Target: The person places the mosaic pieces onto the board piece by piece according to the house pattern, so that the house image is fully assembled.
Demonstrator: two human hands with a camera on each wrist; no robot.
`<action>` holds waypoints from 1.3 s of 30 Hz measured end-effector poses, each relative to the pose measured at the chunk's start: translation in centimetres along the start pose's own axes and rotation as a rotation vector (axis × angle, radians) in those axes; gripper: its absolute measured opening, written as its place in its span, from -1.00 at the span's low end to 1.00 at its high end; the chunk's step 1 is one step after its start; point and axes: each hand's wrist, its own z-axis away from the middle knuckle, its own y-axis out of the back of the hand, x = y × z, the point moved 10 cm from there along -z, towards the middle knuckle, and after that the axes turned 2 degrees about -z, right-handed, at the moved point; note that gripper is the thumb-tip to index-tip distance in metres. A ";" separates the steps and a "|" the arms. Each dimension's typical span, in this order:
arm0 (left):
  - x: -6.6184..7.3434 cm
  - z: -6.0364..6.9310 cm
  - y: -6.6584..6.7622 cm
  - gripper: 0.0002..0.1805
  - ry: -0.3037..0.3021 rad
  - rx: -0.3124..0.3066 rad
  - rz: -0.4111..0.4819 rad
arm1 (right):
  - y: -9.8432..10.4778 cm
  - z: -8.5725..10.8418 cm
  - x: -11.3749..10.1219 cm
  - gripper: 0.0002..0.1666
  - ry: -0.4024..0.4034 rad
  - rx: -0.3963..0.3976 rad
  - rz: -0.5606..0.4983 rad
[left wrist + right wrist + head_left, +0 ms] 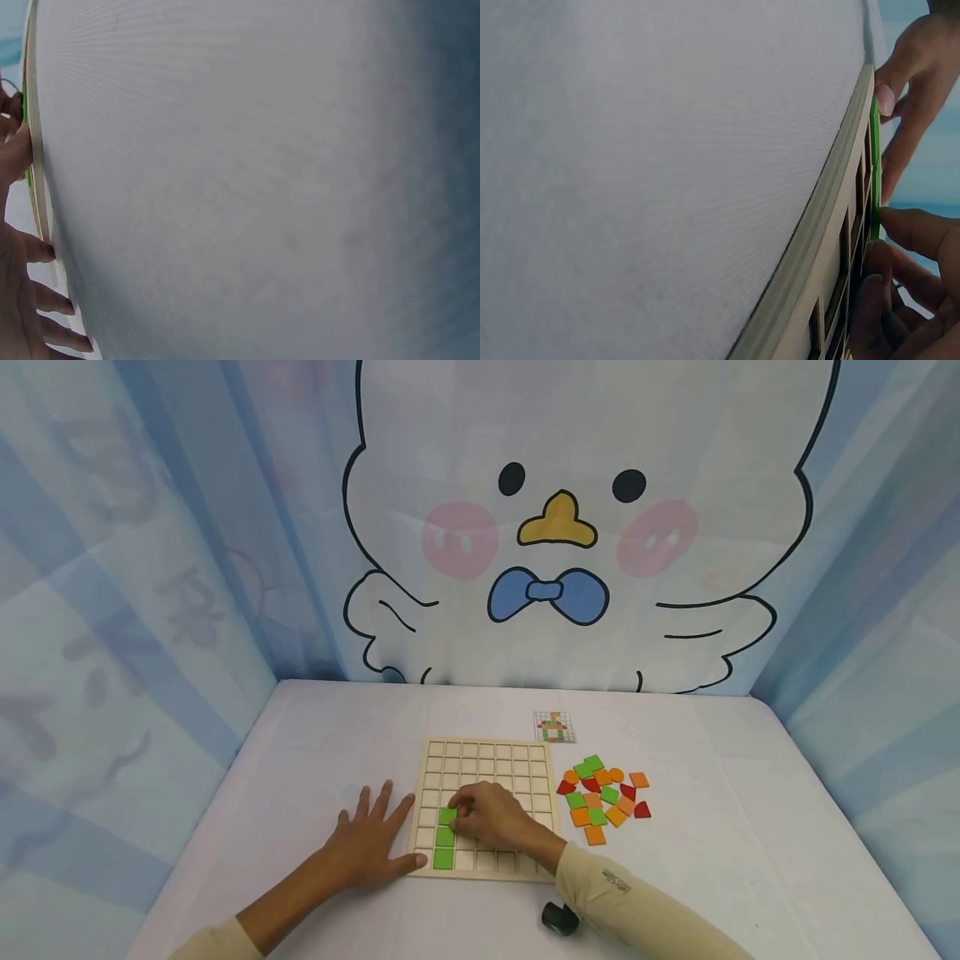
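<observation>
Around the white table (322,735) we saw a curtain (757,543) printed with a big white bird. A gridded picture card (554,727) lay just beside the board's far edge, and a black object (560,918) sat below the right sleeve (637,902). The right hand (491,814) and its forearm hid part of the grid from us.

The wooden board (480,878) was pale, square and gridded; flat, bright green squares (443,858) stood on it in the second column from the left, towards its near edge. We saw the right hand's finger and thumb pinching the top green square (447,816). The left hand (365,850) was spread and gripped nothing, its thumb on the board's near left corner.

We counted 3 green squares on the board; the loose pile right of it showed 5 green squares (597,817), 7 orange squares (595,835), 2 orange discs (617,775) and 4 red pieces (642,810).
</observation>
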 end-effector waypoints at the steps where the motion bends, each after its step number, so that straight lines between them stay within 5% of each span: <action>1: 0.0 0.0 0.0 0.05 -0.002 0.003 0.000 | 0.0 0.0 0.0 -0.72 -0.001 0.000 0.006; 39: 0.0 -0.1 -0.1 0.05 -0.022 0.004 0.011 | 0.5 -0.9 -1.1 -0.80 0.000 -0.013 0.122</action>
